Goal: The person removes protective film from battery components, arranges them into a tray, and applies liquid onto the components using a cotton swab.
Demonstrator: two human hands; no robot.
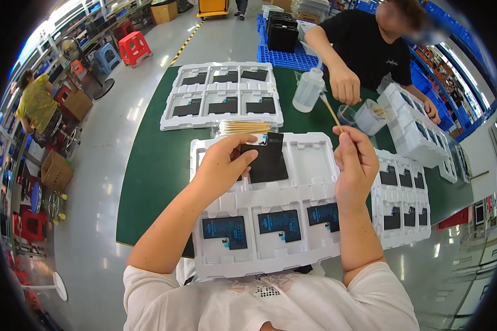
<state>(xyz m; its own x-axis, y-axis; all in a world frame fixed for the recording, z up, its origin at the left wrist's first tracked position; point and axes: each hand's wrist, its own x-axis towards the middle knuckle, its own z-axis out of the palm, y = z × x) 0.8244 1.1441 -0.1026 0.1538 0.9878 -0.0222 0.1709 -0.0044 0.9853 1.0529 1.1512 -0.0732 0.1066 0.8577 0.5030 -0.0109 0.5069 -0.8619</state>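
Observation:
My left hand [222, 164] pinches a flat black L-shaped battery [269, 165] by its upper left edge, over the near white plastic tray [270, 267]. Between the fingertips of my right hand [357, 168] is a cotton swab [332, 115], its tip pointing up and away, just right of the tray. Lower pockets of that tray hold batteries with dark blue printed faces [280, 226]. The upper right pocket [309, 163] holds nothing. Behind the held battery lies a bundle of cotton swabs [243, 128].
Another tray of black batteries [190, 106] lies farther back, and one [400, 185] to the right. A squeeze bottle [309, 91], a small cup [346, 115] and a swab tub [371, 117] stand near a co-worker's hand [345, 85]. Stacked trays [411, 132] rise at right.

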